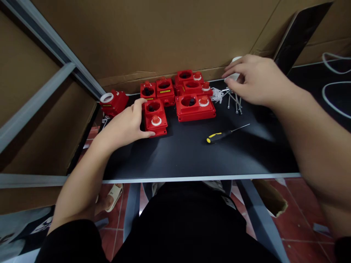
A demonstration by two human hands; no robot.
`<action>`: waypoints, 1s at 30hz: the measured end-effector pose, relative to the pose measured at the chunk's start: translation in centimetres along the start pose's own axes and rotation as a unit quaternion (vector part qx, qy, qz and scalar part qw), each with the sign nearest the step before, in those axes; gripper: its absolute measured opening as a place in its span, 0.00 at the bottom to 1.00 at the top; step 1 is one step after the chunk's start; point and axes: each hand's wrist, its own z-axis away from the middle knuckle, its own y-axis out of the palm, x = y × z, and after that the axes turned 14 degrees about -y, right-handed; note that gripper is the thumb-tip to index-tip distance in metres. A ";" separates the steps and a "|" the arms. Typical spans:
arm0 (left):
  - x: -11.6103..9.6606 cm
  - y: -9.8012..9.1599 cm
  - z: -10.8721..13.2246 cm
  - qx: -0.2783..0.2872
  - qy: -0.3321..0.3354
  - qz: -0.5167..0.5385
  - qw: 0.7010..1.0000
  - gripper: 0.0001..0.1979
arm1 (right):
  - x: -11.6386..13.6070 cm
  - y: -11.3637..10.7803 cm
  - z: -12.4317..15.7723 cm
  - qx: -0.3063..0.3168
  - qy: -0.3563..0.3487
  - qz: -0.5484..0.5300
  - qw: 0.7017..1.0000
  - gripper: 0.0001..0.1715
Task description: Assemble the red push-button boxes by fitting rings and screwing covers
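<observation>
My left hand (126,123) grips the left side of a red switch box (155,117) that lies on the black table (192,153); it has a round hole and a red button in a white ring. My right hand (253,78) reaches over a loose bunch of long screws (234,99) at the back right, fingers curled and pinching down toward them; what they hold is hidden. A white object (236,59) shows just behind that hand. A screwdriver with a black and yellow handle (223,134) lies between my two hands.
Several more red switch boxes (189,89) cluster at the back of the table, one (113,102) apart at the far left. A tangle of white ties (217,95) lies beside the screws. Cardboard (164,33) walls the back; a metal frame (41,91) rises on the left.
</observation>
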 end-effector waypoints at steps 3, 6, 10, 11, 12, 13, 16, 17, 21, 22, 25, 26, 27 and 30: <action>-0.1 0.1 0.0 -0.003 0.024 0.009 1.000 0.57 | 0.0 -0.4 0.1 -0.013 0.019 0.014 1.000 0.23; -0.3 0.7 -0.1 -0.008 0.045 0.016 0.999 0.56 | 0.4 -0.6 0.1 -0.014 0.026 0.021 0.999 0.21; -1.2 1.7 -0.2 -0.017 0.041 0.048 0.998 0.58 | 0.8 -0.6 0.0 0.009 0.015 0.022 1.000 0.22; -1.4 1.9 -0.2 -0.020 0.037 0.059 0.997 0.57 | 0.9 -0.6 0.0 0.013 0.013 0.023 1.000 0.23; -1.7 2.2 -0.3 -0.022 0.034 0.066 0.997 0.57 | 1.0 -0.6 0.0 0.017 0.013 0.024 0.999 0.23; -2.0 2.5 -0.3 -0.023 0.032 0.070 0.997 0.57 | 1.1 -0.6 0.0 0.020 0.015 0.025 0.999 0.24; -2.5 3.4 -0.4 -0.033 0.023 0.072 0.997 0.57 | 1.3 -0.6 0.0 0.024 0.020 0.031 0.999 0.26; -2.7 3.6 -0.4 -0.037 0.023 0.073 0.996 0.57 | 1.3 -0.6 0.0 0.024 0.018 0.033 0.999 0.26; -2.7 3.7 -0.4 -0.031 0.030 0.074 0.996 0.59 | 1.1 -0.6 0.1 0.020 -0.006 0.051 0.998 0.23; -2.6 3.4 -0.3 -0.024 0.030 0.072 0.997 0.60 | 1.1 -0.5 0.2 0.018 -0.009 0.057 0.998 0.23; -1.4 1.4 -0.5 -0.031 0.020 0.070 0.997 0.56 | 1.1 -0.1 0.3 0.015 -0.002 0.067 0.998 0.25; -0.7 0.5 -0.6 -0.056 0.010 0.066 0.996 0.48 | 1.2 0.0 0.4 0.016 0.002 0.069 0.998 0.26; 0.1 -0.4 -0.9 -0.095 -0.006 0.052 0.994 0.37 | 1.3 0.1 0.4 0.016 0.005 0.070 0.997 0.27; 3.2 -2.5 -1.8 -0.181 -0.095 -0.021 0.979 0.28 | 1.8 0.2 0.5 0.014 0.005 0.068 0.998 0.28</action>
